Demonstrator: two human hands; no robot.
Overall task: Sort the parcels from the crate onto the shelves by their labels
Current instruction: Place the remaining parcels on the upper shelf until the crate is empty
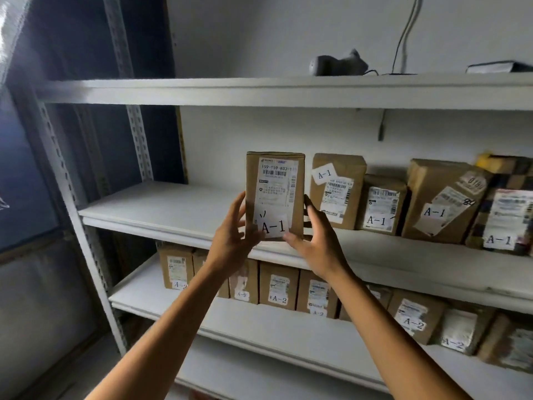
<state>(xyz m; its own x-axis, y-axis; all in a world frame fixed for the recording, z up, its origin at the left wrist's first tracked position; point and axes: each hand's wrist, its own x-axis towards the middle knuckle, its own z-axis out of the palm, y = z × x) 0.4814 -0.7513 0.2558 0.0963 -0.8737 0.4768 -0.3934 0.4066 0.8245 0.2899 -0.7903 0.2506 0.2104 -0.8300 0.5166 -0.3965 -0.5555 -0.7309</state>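
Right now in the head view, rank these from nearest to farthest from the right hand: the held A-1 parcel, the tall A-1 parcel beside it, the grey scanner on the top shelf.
1. Held A-1 parcel, in the right hand itself.
2. Tall A-1 parcel, just right, same shelf.
3. Grey scanner, up on the top shelf.

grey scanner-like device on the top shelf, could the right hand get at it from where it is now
Probably yes, once freed: the grey scanner-like device lies in the open on the white top shelf, nothing before it. But the right hand is holding the brown cardboard A-1 parcel.
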